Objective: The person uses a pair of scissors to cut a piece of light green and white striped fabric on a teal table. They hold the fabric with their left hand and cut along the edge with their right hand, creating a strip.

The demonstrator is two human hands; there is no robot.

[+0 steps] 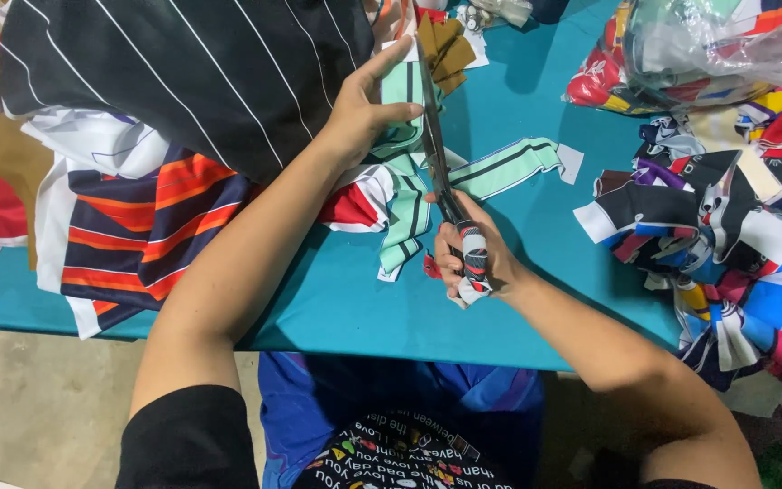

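A pair of scissors (439, 172) is gripped by the right hand (472, 258), its handles wrapped in cloth. A mint striped fabric strip (405, 154), lying on the teal bench (364, 299), is pinned by the left hand (364, 109), fingers spread; the blades seem nearly closed.

Left hand (359, 113) spread flat with fingers extended; right hand (472, 258) curled closed, both forearms outstretched.
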